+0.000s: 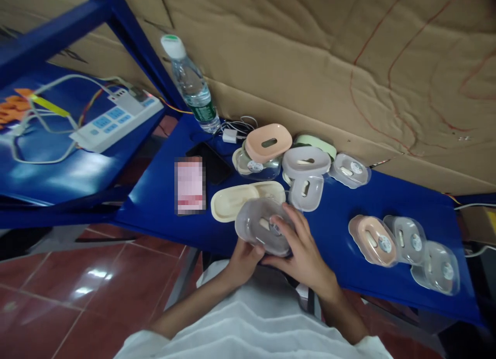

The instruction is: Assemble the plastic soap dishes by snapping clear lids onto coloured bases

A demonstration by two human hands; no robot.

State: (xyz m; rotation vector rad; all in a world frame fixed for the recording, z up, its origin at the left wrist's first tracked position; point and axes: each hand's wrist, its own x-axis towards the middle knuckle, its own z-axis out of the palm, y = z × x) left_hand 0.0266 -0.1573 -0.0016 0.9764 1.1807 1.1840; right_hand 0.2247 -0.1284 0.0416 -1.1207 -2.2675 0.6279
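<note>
Where cardboard (329, 54) backs: blue table (163, 204).

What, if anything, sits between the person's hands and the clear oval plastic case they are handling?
Nothing visible does. The left hand and the right hand both grip the clear oval plastic case directly, above the near edge of the blue table. The cream oval tray lies just beyond it, not between hands and case.
</note>
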